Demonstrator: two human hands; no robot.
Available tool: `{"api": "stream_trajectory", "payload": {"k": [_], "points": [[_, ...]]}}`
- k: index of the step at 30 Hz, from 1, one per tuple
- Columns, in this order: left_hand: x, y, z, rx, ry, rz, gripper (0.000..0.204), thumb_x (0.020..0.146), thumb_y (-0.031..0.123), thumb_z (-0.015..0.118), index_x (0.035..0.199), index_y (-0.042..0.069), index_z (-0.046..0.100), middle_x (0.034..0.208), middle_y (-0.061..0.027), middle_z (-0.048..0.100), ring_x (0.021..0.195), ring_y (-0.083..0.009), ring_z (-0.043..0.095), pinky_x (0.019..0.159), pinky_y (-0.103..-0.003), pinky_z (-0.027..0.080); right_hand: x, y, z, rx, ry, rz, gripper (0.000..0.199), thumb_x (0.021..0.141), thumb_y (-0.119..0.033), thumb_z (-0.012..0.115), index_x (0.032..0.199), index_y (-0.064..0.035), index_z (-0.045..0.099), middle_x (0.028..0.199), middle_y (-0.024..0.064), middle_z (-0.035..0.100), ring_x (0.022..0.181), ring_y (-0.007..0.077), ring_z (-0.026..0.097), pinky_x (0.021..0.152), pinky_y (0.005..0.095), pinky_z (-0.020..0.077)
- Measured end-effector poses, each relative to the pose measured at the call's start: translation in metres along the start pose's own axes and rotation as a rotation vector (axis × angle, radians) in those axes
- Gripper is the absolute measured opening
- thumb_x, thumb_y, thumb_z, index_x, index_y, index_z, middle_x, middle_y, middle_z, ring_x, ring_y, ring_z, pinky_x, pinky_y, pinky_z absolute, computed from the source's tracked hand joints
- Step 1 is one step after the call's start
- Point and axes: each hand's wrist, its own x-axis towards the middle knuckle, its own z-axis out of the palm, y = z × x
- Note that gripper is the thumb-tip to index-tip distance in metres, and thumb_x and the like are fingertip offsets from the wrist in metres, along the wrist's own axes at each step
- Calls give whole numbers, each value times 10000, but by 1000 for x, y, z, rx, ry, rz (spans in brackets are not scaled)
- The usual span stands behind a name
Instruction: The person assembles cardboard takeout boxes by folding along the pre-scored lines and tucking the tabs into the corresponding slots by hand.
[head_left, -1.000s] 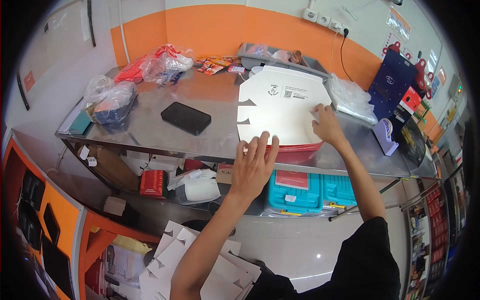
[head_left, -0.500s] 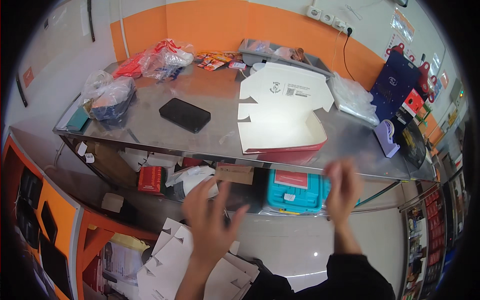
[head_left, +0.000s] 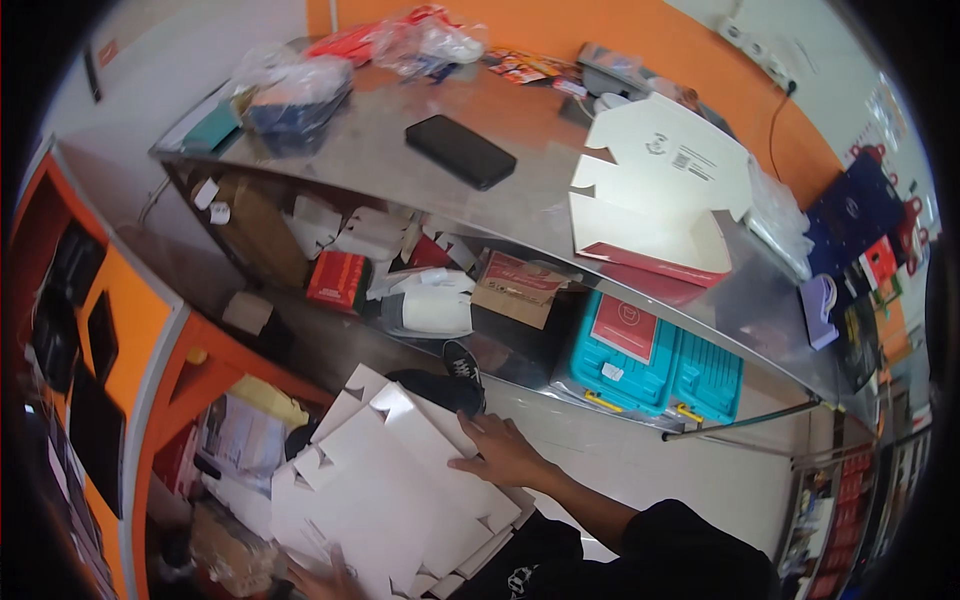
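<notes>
A stack of flat white cardboard box blanks (head_left: 400,490) with notched edges lies low in front of me, over my lap. My right hand (head_left: 500,452) rests at its upper right edge, fingers apart and touching the cardboard. At the lower left edge of the stack is my left hand (head_left: 325,578), partly cut off by the picture's border; its visible fingers are spread against the board. A partly folded white box with a red front (head_left: 655,225) stands with its lid up on the metal table (head_left: 380,165).
A black phone (head_left: 460,152) and plastic-wrapped goods (head_left: 295,95) lie on the table. A purple tape dispenser (head_left: 820,310) stands near its right end. Teal lidded bins (head_left: 625,370) sit beneath. An orange cabinet (head_left: 120,330) borders my left.
Both hands have come down from the air onto the stack of box blanks. The view has turned down and left, so the table appears farther right and higher.
</notes>
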Motion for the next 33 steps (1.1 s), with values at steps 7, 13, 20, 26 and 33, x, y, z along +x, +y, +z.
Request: {"api": "stream_trajectory", "payload": {"k": [7,13,20,26,33], "points": [[14,2,0,-223,-61,-117,877,734,233,845,1421,-66,387,1361,-279,423,1274,-441,422,1068,-477,367,-7,-33,10,-166,189,-172,641,912,-372,634,1299,111,465,1431,277,353,1353,431,323,1076,566,283],[13,29,-14,-286,63,-62,778,721,173,859,1332,-51,434,1269,-255,487,1208,-396,464,1026,-462,370,-17,-30,26,-151,322,-146,599,876,-253,690,1308,103,475,1453,268,353,1350,432,324,1080,537,290],[27,27,-78,-935,-109,-302,549,826,30,734,1262,23,401,1064,-200,648,934,-244,673,787,-336,523,-25,-79,2,246,262,-16,416,872,-29,655,1241,53,481,1286,244,503,1196,313,525,992,398,417],[29,35,-66,-300,173,-46,560,843,88,730,1318,8,446,1058,-191,619,977,-308,627,848,-421,496,-17,-58,-13,829,-33,13,452,798,73,656,1181,-27,438,1128,100,558,1092,151,548,960,321,441],[28,127,-30,-1030,-49,24,718,840,154,756,1452,70,391,1269,-126,469,1204,-252,446,908,-393,454,-33,-66,-27,917,-206,-269,557,735,67,679,1169,-74,360,1191,97,446,1151,203,486,988,384,415]]}}
